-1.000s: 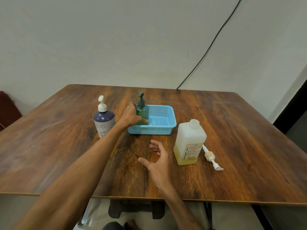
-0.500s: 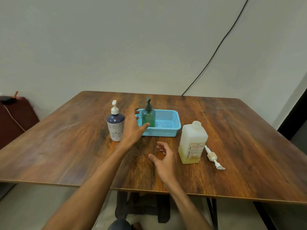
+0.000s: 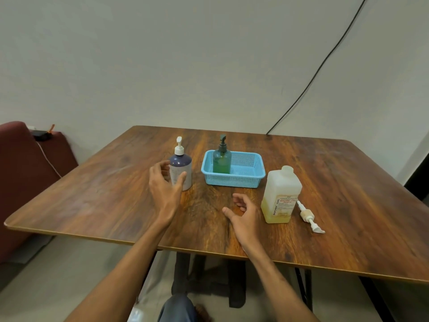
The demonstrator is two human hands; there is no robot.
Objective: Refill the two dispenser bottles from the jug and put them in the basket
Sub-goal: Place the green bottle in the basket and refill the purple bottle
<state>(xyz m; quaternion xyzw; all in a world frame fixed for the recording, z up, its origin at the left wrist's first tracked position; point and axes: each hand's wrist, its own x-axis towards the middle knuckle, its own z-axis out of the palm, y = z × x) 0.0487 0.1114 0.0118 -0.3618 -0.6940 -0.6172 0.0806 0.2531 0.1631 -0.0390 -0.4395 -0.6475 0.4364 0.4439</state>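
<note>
A green dispenser bottle (image 3: 222, 163) with a dark pump stands upright in the left end of the light blue basket (image 3: 246, 180). Left of the basket stands a navy and white dispenser bottle (image 3: 183, 165) with a white pump. My left hand (image 3: 165, 185) is open just in front of this bottle, fingers spread around its left and front side, and holds nothing. My right hand (image 3: 244, 213) hovers open and loosely curled over the table, left of the pale jug (image 3: 281, 196). The jug stands uncapped, with yellowish liquid low inside.
The jug's white pump (image 3: 308, 217) lies on the wooden table (image 3: 336, 182) right of the jug. A dark red seat (image 3: 23, 173) stands off the table's left side. A black cable (image 3: 313, 75) runs down the wall behind.
My left hand let go of the green bottle in the basket and moved left to the navy bottle. The right hand stayed open over the table. The camera shifted.
</note>
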